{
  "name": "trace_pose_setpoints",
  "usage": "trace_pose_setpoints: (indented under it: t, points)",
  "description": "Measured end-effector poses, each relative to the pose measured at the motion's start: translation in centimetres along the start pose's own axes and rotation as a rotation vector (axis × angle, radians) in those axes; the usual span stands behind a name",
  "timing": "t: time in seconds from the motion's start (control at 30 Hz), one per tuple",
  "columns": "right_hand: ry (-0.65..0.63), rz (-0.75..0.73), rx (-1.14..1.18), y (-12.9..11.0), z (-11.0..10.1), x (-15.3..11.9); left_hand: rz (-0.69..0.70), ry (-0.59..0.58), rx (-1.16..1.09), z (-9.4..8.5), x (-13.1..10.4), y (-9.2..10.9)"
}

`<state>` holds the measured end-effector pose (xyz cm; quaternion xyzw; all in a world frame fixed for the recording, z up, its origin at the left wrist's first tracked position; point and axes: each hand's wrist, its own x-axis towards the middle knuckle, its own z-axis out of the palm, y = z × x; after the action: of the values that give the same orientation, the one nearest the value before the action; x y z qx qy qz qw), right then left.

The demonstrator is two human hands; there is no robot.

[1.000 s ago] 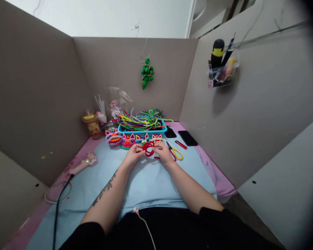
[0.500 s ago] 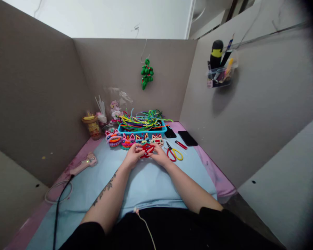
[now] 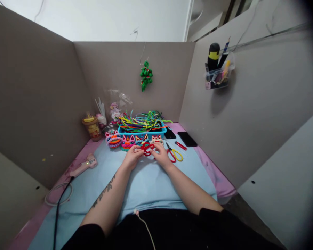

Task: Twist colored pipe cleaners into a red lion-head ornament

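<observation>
A red loop of bent pipe cleaner [image 3: 146, 149] is held up between my two hands over the blue cloth. My left hand [image 3: 133, 155] pinches its left side with thumb and fingers. On the other side, my right hand [image 3: 160, 156] grips the right part, its fingers curled over the red strands. Right behind stand several colourful pipe-cleaner animal heads, among them a purple and orange one [image 3: 113, 139] and a pink one [image 3: 128, 142]. Scissors with red and yellow handles [image 3: 174, 153] lie just beyond my right hand.
A blue basket [image 3: 143, 134] full of pipe cleaners [image 3: 142, 122] stands at the back. A pink glue gun [image 3: 85, 166] with a black cord lies left. On the right are a red cutter [image 3: 181, 145] and a black phone [image 3: 187, 139]. Grey partitions [image 3: 101, 76] enclose the table.
The red piece has turned between my fingers and now shows a more open loop. My right hand's fingers have shifted on it. The view has tilted slightly.
</observation>
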<state>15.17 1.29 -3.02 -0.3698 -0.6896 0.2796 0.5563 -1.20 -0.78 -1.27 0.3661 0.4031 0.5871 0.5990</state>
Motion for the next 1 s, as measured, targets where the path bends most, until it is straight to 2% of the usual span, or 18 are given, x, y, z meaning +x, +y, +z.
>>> trace_pose_setpoints:
  t: [0.1, 0.2, 0.5, 0.73, 1.0]
  points:
    - [0.133, -0.039, 0.031, -0.3, -0.4, 0.2, -0.007, 0.008, -0.01, 0.1, -0.1, 0.1]
    - [0.18, -0.066, 0.006, -0.5, -0.6, 0.4, -0.011, -0.007, -0.011, 0.1, -0.1, 0.1]
    - [0.143, -0.132, -0.098, 0.1, -0.3, 0.2, -0.058, -0.068, -0.007, 0.0, -0.4, 0.1]
    - [-0.015, -0.132, -0.228, 0.4, 0.1, -0.1, -0.088, -0.085, -0.007, 0.0, -0.4, 0.0]
    - [0.078, -0.14, -0.176, -0.6, -0.3, 0.1, -0.049, -0.061, 0.011, 0.2, -0.5, 0.1]
